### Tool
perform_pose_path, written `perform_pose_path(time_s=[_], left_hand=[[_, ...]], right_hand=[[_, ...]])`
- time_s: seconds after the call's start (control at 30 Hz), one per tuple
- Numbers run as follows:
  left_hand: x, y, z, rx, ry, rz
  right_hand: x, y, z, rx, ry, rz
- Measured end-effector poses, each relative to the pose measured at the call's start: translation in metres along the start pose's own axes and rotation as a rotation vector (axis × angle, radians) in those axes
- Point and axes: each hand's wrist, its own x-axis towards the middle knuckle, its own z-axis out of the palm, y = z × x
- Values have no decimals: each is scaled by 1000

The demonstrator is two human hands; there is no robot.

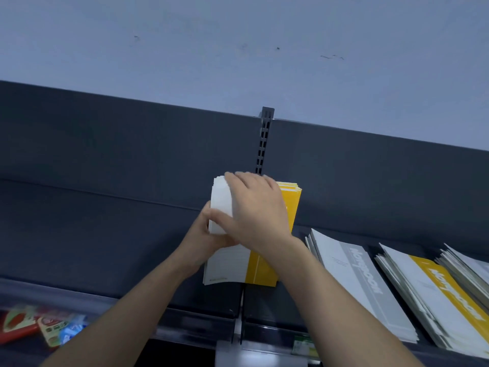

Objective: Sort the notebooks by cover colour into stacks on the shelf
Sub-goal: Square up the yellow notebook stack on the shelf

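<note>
My left grip and right grip both clamp the thin yellow notebooks, their white paper edges bowed between them.

Yellow covers and white ruled pages are being shown on the notebook stack; a grey-banded notebook and a yellow-banded notebook are being observed.

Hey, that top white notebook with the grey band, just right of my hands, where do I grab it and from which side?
Probably its near short edge, coming from the front of the dark shelf. The white grey-banded notebook lies cover up on a fanned pile with that end free, while the yellow-banded white notebook pile crowds its right side.
</note>
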Motion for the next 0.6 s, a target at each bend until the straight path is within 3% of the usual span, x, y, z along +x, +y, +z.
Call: perform_pose_path(time_s=[0.1,0.3,0.37,0.43,0.5,0.57,0.6], left_hand=[[1,2,-3,39,-41,-3],[-1,13,2,14,-66,37],[-1,13,2,-20,-62,49],[-1,12,3,-61,-45,49],[-1,13,5,-101,-32,52],[1,12,8,-113,-27,62],[2,12,9,-113,-19,67]], right_hand=[[2,-6,-3,45,35,-29],[6,-2,-6,1,-59,-62],[3,5,-9,75,70,-6],[-3,19,-10,106,265,165],[-11,32,-9,86,160,261],[-15,40,-6,148,40,232],[-15,41,-7,219,67,213]])
